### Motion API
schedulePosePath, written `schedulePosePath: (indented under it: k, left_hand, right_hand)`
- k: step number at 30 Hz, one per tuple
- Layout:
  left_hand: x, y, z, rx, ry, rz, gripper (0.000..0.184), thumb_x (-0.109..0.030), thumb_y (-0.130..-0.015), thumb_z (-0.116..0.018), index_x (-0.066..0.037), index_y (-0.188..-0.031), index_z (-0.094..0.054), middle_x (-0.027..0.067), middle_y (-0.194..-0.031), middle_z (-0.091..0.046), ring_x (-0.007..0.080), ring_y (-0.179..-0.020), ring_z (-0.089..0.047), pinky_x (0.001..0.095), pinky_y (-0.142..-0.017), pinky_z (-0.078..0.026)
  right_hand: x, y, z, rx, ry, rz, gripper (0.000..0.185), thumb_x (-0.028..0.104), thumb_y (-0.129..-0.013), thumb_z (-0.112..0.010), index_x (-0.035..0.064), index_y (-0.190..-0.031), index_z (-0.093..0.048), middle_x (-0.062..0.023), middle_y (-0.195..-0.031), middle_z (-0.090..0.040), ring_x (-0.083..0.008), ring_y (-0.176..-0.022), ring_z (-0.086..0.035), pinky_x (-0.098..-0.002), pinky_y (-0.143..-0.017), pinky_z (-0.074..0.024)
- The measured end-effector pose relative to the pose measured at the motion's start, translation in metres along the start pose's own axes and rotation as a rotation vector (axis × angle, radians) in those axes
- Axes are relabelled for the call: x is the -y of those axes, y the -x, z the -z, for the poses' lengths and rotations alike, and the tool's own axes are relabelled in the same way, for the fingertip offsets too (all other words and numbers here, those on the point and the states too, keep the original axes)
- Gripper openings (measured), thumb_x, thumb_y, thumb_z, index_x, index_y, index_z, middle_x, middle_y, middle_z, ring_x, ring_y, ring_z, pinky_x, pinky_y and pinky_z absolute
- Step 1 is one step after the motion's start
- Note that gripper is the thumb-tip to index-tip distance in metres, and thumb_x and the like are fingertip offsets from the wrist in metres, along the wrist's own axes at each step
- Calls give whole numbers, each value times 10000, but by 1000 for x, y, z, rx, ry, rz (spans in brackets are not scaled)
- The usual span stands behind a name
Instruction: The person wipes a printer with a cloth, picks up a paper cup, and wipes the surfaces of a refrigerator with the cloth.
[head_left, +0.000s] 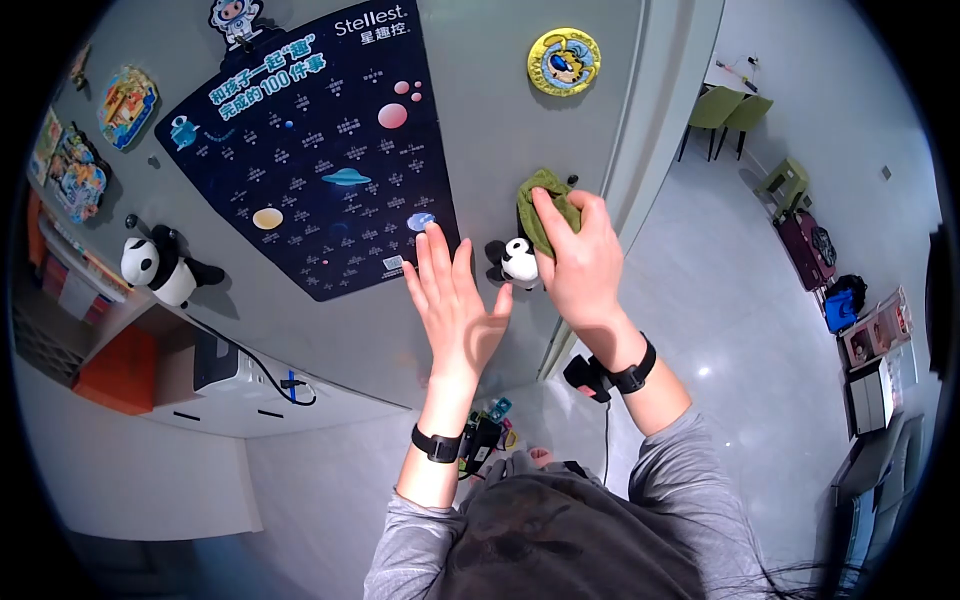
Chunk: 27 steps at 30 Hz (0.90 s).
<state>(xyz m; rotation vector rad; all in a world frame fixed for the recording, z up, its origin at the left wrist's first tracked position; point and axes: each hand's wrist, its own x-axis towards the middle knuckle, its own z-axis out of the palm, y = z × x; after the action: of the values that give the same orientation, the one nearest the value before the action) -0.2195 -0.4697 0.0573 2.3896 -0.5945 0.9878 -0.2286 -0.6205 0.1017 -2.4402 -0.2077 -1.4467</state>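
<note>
My right hand (585, 262) grips a green cloth (545, 205) and presses it against the grey door-like panel (490, 130). Just left of that hand, a small panda figure (518, 262) hangs on the panel, partly covered by the cloth and fingers. My left hand (450, 300) lies flat with fingers stretched out, its fingertips at the lower right corner of a dark blue poster (330, 200) with planets and Chinese text. Each wrist wears a black strap.
A round yellow magnet (564, 62) sits above my right hand. Further left are a larger panda (165, 265) and colourful magnets (128, 107). The panel's edge borders a room with green chairs (715, 108), a green stool (785, 180) and a maroon suitcase (803, 250).
</note>
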Motion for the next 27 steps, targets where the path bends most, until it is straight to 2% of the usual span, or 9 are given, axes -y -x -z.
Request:
schedulePosePath:
  k: [6,7,12,17,23,27]
  left_hand:
    - [-4,-1,2,19,2,21,774,-215,-672,-789,4,-1309,-409,255,-1523,-166,380,-1431,-119,554,-1142,-121]
    - [-6,-1,2,28,-3,44,746,-233,-678,-783,9,-1292,-437,246,-1516,-199,371,-1430,-125,564,-1138,-124]
    - [0,1,1,19,2,28,735,-237,-684,-779,11,-1289,-440,254,-1517,-191,379,-1429,-122,572,-1135,-119]
    - [-6,-3,2,15,8,21,743,-241,-691,-773,12,-1298,-426,262,-1517,-184,386,-1426,-130,580,-1130,-114]
    - [-6,-2,3,22,-4,50,728,-249,-707,-761,6,-1299,-424,257,-1513,-208,386,-1421,-149,573,-1127,-125]
    - [1,-1,6,11,42,11,746,-197,-663,-783,13,-1290,-437,270,-1514,-193,392,-1419,-161,543,-1135,-134]
  right_hand:
    - [6,-9,-9,-42,44,28,638,32,-626,-716,128,-1243,-587,-147,-1031,-514,-304,-878,-560,-377,-717,-485]
    - [6,-9,-8,-34,45,21,638,32,-626,-716,128,-1243,-587,-147,-1031,-514,-304,-878,-560,-377,-717,-485]
    - [0,5,0,81,84,-46,615,35,-642,-699,119,-1241,-587,-111,-991,-517,-278,-848,-554,-371,-693,-478]
    - [5,-12,-3,-3,62,45,637,36,-621,-691,110,-1245,-581,-96,-987,-526,-268,-847,-552,-365,-684,-478]
    - [-4,-1,-1,45,76,41,661,25,-614,-684,121,-1258,-573,-105,-995,-524,-279,-861,-557,-382,-699,-483]
    - [-1,-4,-2,58,-3,46,594,29,-633,-670,116,-1216,-602,-111,-980,-536,-284,-863,-560,-390,-696,-483]
